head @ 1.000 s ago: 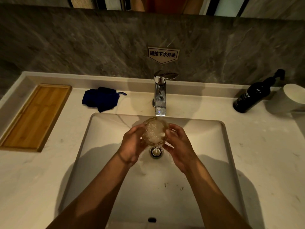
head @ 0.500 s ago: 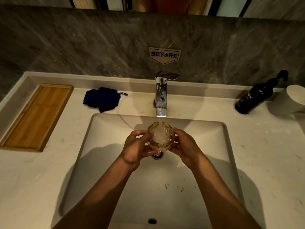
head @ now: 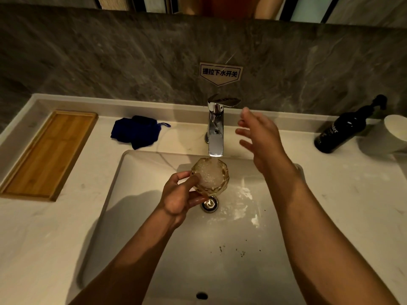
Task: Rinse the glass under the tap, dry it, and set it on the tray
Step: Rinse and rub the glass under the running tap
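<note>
Pale stone worktop (head: 352,194) carries everything here, and the white sink (head: 275,249) is sunk into its middle; on the far left lies the wooden tray (head: 48,155), with nothing on it, well apart from the sink; a dark blue cloth (head: 135,131) sits crumpled between the tray and the chrome tap (head: 215,128). Water runs from the tap spout into the glass (head: 211,177), which foams full and is held above the drain (head: 209,203); the left hand (head: 178,197) is closed around the glass from its left side, fingers wrapped on the faceted wall; the right hand (head: 262,137) is empty, with fingers spread, just beside the tap and near its lever. I judge the rinsing step is at its end; the next move probably calls for the right hand to press the lever shut, then for the glass to be tipped out and brought to the cloth; a wet glass in one hand may slip, so the grip must be firm.
</note>
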